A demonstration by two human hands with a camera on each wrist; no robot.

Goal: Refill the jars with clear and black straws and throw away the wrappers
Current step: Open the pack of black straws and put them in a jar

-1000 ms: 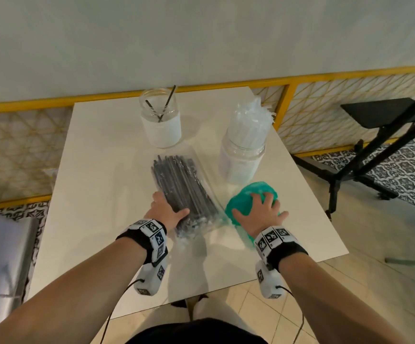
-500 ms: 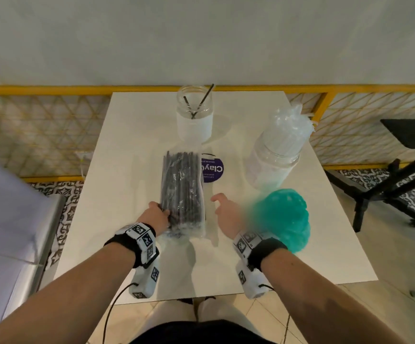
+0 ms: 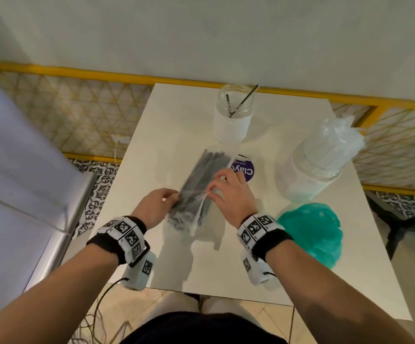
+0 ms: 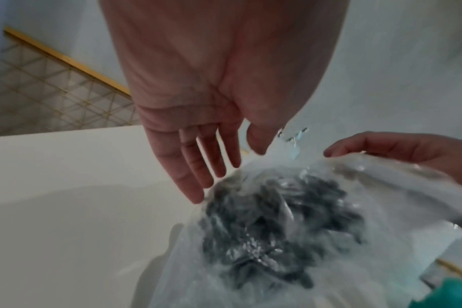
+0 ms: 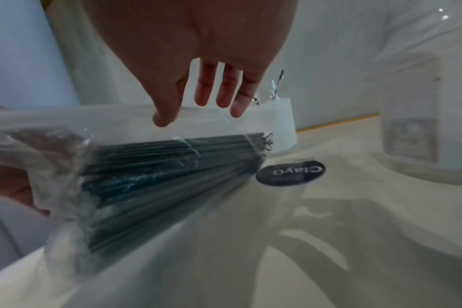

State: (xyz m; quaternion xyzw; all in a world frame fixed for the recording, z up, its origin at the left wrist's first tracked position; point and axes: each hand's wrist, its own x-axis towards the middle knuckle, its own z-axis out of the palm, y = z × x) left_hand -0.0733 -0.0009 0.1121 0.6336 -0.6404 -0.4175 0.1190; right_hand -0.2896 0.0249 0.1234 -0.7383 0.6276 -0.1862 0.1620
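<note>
Over the surface (image 3: 152,135), the left hand (image 3: 152,207) and right hand (image 3: 231,192) each pinched the wrapper (image 3: 196,207) of black straws (image 3: 201,175) between their fingers, apparently tearing it open; next, the straws likely go into the near-empty jar (image 3: 233,112).

Both arms reach forward, side by side. The left hand (image 3: 155,207) sits low (a black band with white squares wraps each wrist), thumb and first finger pinched together, other fingers straight. The right hand (image 3: 231,192) is just beside it, a little higher, fingertips pinched too.
</note>
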